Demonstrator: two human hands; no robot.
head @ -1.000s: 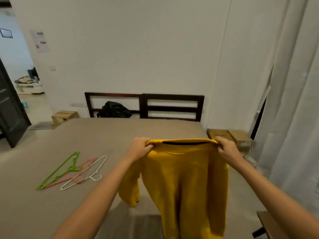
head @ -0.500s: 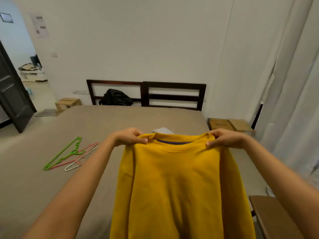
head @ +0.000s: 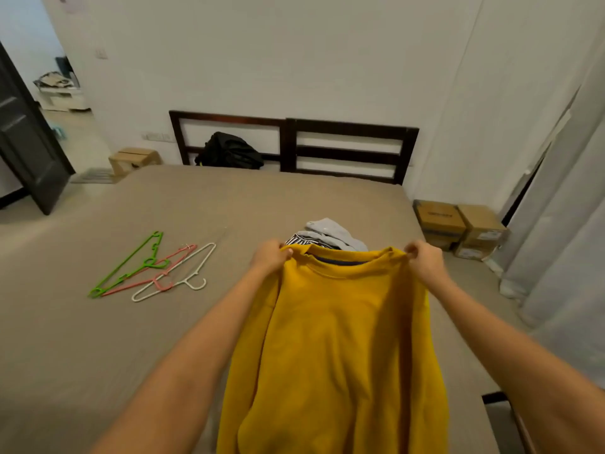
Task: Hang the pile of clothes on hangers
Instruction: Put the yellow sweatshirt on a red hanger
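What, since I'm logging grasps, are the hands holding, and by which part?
The yellow sweatshirt: left hand and right hand each pinch its top edge, either side of the collar.

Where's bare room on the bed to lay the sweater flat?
Bare bed between the hangers and the left hand, and the wide strip from the hangers up to the headboard. Crowded just beyond the sweater, where the clothes pile lies.

free: open bed (head: 229, 208) between hangers (head: 154, 270) and sweater (head: 340, 339) | blocked: clothes pile (head: 330, 235) just behind sweater collar
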